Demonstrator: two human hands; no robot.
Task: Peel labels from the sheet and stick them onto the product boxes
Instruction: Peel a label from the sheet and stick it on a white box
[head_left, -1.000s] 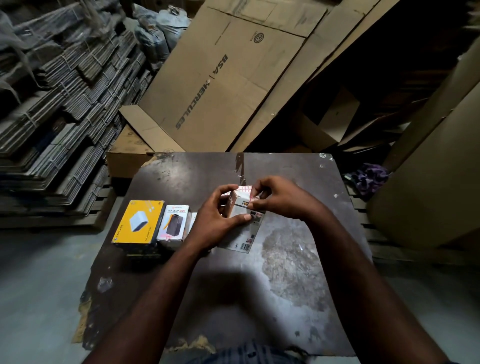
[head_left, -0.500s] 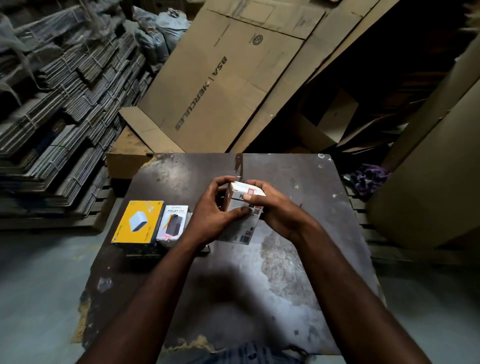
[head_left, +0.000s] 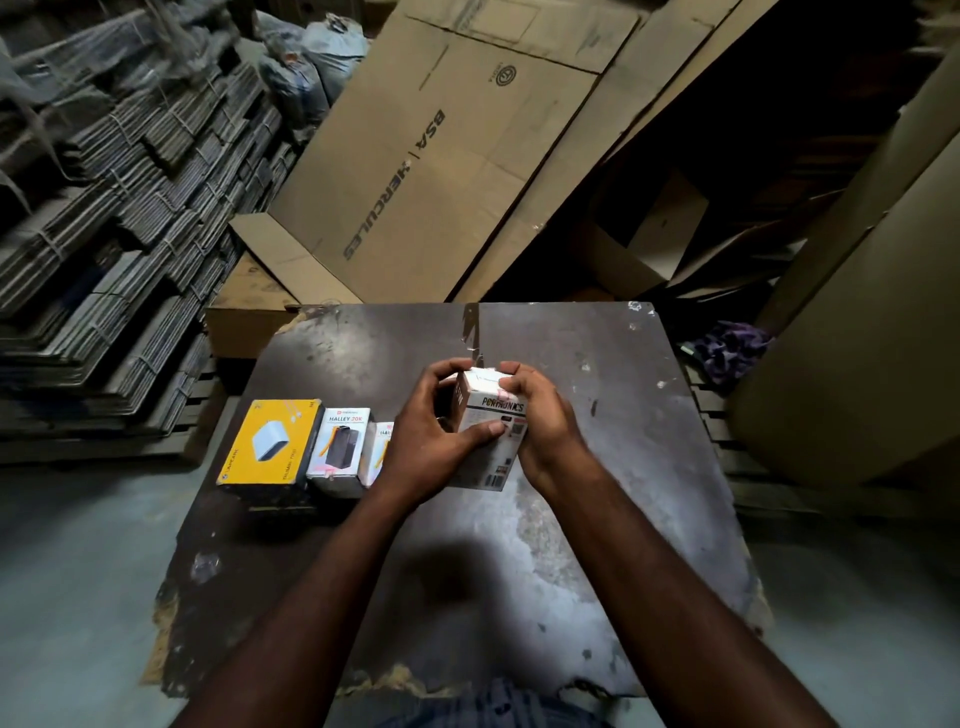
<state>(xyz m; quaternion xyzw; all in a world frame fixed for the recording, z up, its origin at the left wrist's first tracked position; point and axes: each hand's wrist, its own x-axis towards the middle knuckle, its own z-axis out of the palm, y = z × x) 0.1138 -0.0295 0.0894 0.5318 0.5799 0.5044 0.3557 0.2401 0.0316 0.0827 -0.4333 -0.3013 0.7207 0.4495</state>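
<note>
We see flattened brown corrugated cardboard sheets (head_left: 441, 171) leaning behind a scuffed dark tabletop (head_left: 597, 519). A glossy yellow carton (head_left: 270, 441) and white Halley carton (head_left: 340, 447) lie side by side on it. Our left hand (head_left: 426, 441) and right hand (head_left: 540, 421) curl their fingers round 1 small white Portronics box (head_left: 491, 410) over its middle.

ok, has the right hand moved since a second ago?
Yes: right hand, on the white box, swung nearer and slightly left, toward the yellow box.
</note>
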